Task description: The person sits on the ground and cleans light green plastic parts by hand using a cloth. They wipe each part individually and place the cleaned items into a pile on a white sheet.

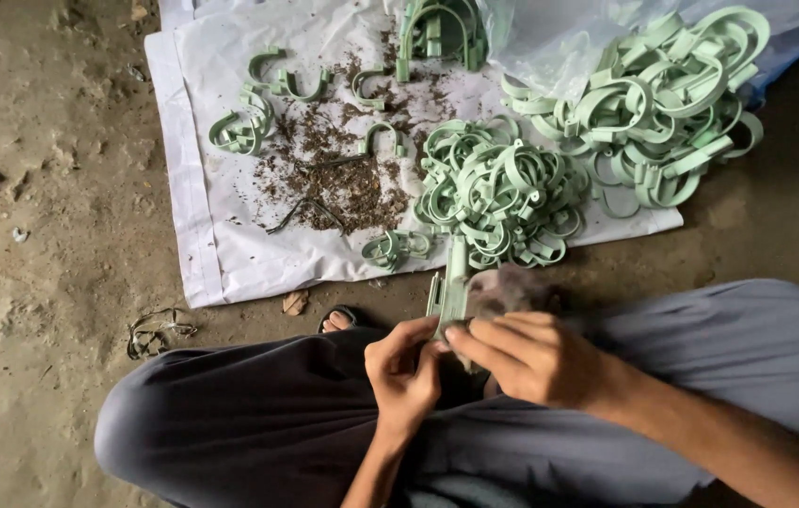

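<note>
I count two big heaps of pale green plastic clips: a tangled mound (498,193) at the middle of the white plastic sheet (202,216), and a larger, looser pile (668,103) at about two o'clock from it. Roughly eight stray clips lie singly or in small clusters (244,127) around a patch of brown crumbly debris (338,169) at nine o'clock of the mound. The clips are smooth, curved C-shaped bands. I see one green clip piece (451,292) held upright between my hands, over my lap and just below the sheet's near edge. My left hand (406,372) is curled closed, pinching its lower end from the eight o'clock side; my right hand (527,357) has its fingers extended and pressed against it from four o'clock. The floor (42,235) is rough, dusty concrete.
</note>
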